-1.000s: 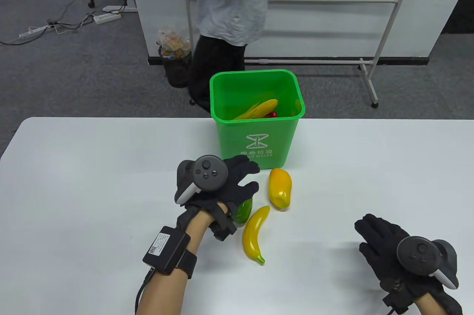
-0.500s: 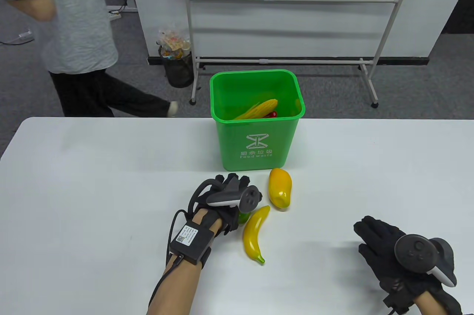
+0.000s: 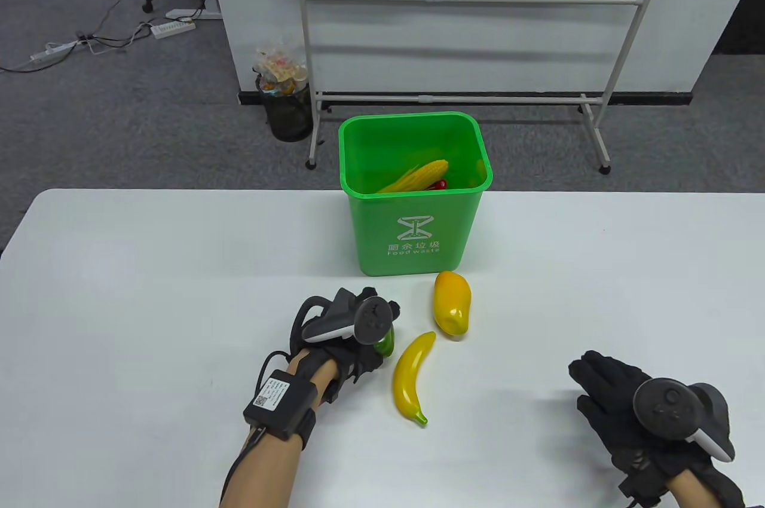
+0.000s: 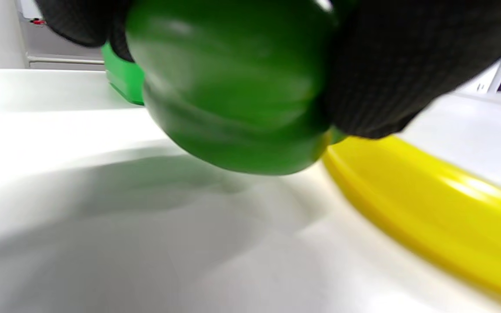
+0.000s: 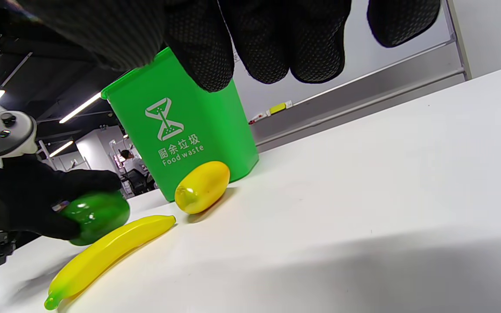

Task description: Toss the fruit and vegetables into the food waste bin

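Now the left hand (image 3: 343, 331) grips the green pepper (image 4: 233, 87) low over the table (image 3: 149, 293), just beside the banana (image 3: 412, 373) and short of the bin (image 3: 412, 221). Glossy skin could slip from gloved fingers mid-lift, or the pepper could nudge the banana. The right hand (image 3: 645, 412) rests apart, fingers loose, holding nothing.

The left hand (image 3: 343, 331) is turned on its side, fingers (image 4: 389, 65) curled around a green pepper (image 5: 96, 215) just off the table. The right hand (image 3: 633, 406) lies palm down, well apart to the right, fingers (image 5: 272, 39) loosely extended and holding nothing.
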`<act>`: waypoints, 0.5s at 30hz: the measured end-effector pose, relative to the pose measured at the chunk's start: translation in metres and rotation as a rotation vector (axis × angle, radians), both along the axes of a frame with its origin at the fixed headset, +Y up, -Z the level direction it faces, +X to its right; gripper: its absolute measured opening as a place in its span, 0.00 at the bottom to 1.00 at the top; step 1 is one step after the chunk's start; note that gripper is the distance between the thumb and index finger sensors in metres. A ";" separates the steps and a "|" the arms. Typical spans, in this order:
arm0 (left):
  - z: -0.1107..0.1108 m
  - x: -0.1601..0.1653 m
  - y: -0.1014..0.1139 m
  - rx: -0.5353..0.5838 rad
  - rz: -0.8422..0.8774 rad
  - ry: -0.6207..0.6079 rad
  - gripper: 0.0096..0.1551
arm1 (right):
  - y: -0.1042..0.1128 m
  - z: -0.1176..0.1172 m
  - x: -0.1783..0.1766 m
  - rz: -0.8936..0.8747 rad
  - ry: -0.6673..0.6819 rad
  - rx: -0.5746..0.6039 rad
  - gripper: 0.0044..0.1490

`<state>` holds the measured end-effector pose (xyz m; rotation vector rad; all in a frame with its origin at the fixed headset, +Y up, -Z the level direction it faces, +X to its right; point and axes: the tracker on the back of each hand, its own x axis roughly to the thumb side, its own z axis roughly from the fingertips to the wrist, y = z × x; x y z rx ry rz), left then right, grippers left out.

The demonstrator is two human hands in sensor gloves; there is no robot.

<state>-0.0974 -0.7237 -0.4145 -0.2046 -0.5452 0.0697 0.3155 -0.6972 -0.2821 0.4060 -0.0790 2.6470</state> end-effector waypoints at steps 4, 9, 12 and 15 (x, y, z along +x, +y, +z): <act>0.023 -0.021 -0.003 -0.151 0.213 0.029 0.55 | 0.000 0.000 0.000 0.002 0.003 0.002 0.42; 0.062 -0.037 -0.018 -0.389 0.639 0.032 0.55 | 0.000 0.001 -0.001 0.003 0.008 0.006 0.42; 0.088 -0.028 -0.033 -0.646 0.877 0.007 0.56 | -0.001 0.000 -0.003 0.004 0.013 0.010 0.42; 0.105 -0.001 -0.036 -0.861 1.083 -0.120 0.56 | -0.002 -0.001 -0.004 0.008 0.013 0.004 0.42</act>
